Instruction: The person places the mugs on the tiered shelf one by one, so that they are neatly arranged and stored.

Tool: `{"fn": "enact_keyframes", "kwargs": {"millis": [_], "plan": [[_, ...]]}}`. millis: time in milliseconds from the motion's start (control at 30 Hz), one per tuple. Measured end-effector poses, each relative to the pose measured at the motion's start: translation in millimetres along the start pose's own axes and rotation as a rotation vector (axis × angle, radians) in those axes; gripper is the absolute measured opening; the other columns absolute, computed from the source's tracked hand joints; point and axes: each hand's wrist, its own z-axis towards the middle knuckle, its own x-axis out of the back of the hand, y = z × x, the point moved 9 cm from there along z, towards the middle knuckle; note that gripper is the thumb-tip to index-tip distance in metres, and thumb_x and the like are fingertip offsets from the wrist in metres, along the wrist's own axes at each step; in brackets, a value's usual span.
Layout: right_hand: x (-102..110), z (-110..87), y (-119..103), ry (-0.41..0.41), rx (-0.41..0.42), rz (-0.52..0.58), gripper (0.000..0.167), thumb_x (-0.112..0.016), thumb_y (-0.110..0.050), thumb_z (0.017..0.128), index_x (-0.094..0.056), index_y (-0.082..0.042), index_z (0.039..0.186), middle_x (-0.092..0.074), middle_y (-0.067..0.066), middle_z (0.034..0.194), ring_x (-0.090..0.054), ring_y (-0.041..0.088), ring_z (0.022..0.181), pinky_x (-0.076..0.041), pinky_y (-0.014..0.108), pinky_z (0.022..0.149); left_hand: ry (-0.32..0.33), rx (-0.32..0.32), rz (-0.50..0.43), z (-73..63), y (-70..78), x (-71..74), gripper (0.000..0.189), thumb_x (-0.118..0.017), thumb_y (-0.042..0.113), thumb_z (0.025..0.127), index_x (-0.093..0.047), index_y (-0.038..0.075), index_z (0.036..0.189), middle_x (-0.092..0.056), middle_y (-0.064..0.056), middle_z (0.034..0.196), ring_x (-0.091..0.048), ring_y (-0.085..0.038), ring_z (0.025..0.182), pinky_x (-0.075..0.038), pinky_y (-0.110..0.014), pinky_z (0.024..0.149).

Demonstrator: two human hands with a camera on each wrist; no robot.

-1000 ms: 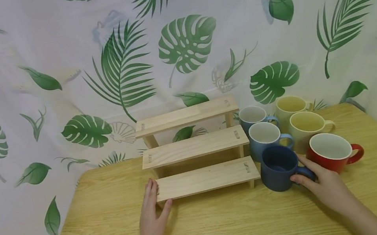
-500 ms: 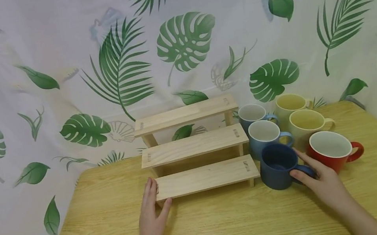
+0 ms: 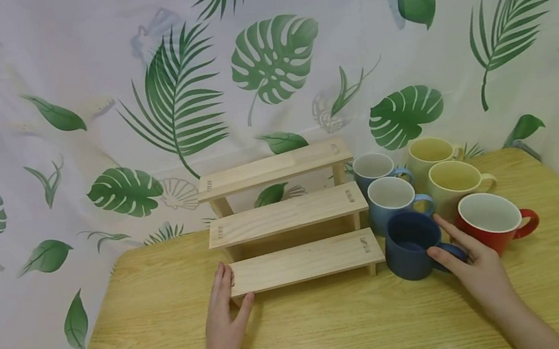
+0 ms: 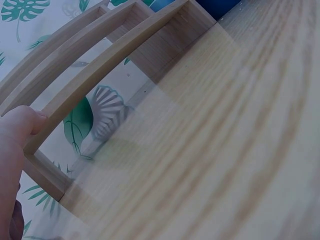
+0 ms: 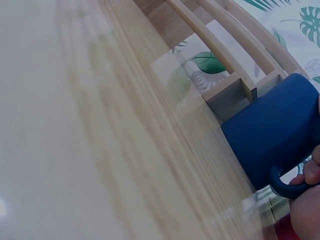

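Note:
A dark blue mug [image 3: 413, 245] stands on the table beside the right end of a three-step wooden display rack [image 3: 307, 262]. My right hand [image 3: 480, 272] pinches its handle between thumb and fingers, with one finger reaching toward the rim. In the right wrist view, the mug [image 5: 275, 130] appears with the fingers at its handle. My left hand [image 3: 224, 317] rests against the left end of the rack's lowest board, its fingers fairly straight along the side. In the left wrist view, the thumb [image 4: 25, 122] touches the front edge of that board.
Behind the dark blue mug stand a light blue mug [image 3: 392, 207] and another blue one [image 3: 371, 171]. Two yellow mugs [image 3: 453, 184] and a red mug [image 3: 493, 223] with a white inside are to the right. A leaf-print cloth [image 3: 275, 63] hangs behind the wooden table [image 3: 146, 333].
The whole scene has shifted slightly upward in the head view. Both hands keep their places at the rack and the dark blue mug.

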Motion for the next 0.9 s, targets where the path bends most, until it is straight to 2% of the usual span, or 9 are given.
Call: {"fn": "enact_keyframes", "kwargs": {"millis": [100, 200, 467, 733, 900], "plan": [[-1.4, -0.7, 1.3, -0.013, -0.022, 0.018, 0.057, -0.065, -0.022, 0.092, -0.043, -0.026, 0.145, -0.047, -0.021, 0.137, -0.040, -0.010, 0.119, -0.034, 0.001, 0.085, -0.002, 0.003, -0.001, 0.1, -0.4, -0.1, 0.072, -0.057, 0.038, 0.095, -0.022, 0.012, 0.153, -0.015, -0.007, 0.159, -0.015, -0.025, 0.143, -0.018, -0.053, 0.112], [-1.5, -1.0, 2.0, -0.013, -0.032, 0.028, 0.057, -0.065, -0.021, 0.092, -0.043, -0.026, 0.145, -0.045, -0.020, 0.140, -0.037, -0.011, 0.121, -0.034, 0.001, 0.086, -0.003, 0.004, -0.002, 0.1, -0.5, -0.2, 0.072, -0.057, 0.039, 0.095, -0.022, 0.012, 0.153, -0.015, -0.007, 0.159, -0.015, -0.025, 0.143, -0.018, -0.054, 0.112], [-1.9, -0.7, 6.2, 0.008, -0.068, 0.074, 0.056, -0.066, -0.020, 0.092, -0.045, -0.026, 0.143, -0.047, -0.021, 0.137, -0.039, -0.009, 0.123, -0.035, 0.002, 0.087, -0.002, 0.006, -0.007, -0.2, -0.2, 1.0, 0.073, -0.056, 0.041, 0.095, -0.022, 0.011, 0.153, -0.015, -0.007, 0.159, -0.015, -0.025, 0.143, -0.018, -0.053, 0.112], [-2.8, -0.2, 7.6, 0.065, -0.096, 0.357, 0.052, -0.069, -0.007, 0.088, -0.054, -0.013, 0.137, -0.057, -0.017, 0.128, -0.048, -0.007, 0.117, -0.041, 0.005, 0.086, -0.007, 0.002, -0.011, 0.7, -2.7, 0.8, 0.073, -0.056, 0.042, 0.095, -0.021, 0.014, 0.153, -0.014, -0.005, 0.159, -0.016, -0.024, 0.143, -0.019, -0.053, 0.112], [-0.1, -1.9, 6.3, 0.074, -0.120, 0.401, 0.052, -0.070, -0.006, 0.087, -0.055, -0.013, 0.136, -0.060, -0.018, 0.123, -0.051, -0.006, 0.111, -0.043, 0.006, 0.083, -0.017, 0.014, -0.015, 0.9, -5.3, -0.7, 0.074, -0.055, 0.045, 0.095, -0.021, 0.014, 0.153, -0.013, -0.003, 0.159, -0.016, -0.024, 0.143, -0.018, -0.052, 0.113]]}}
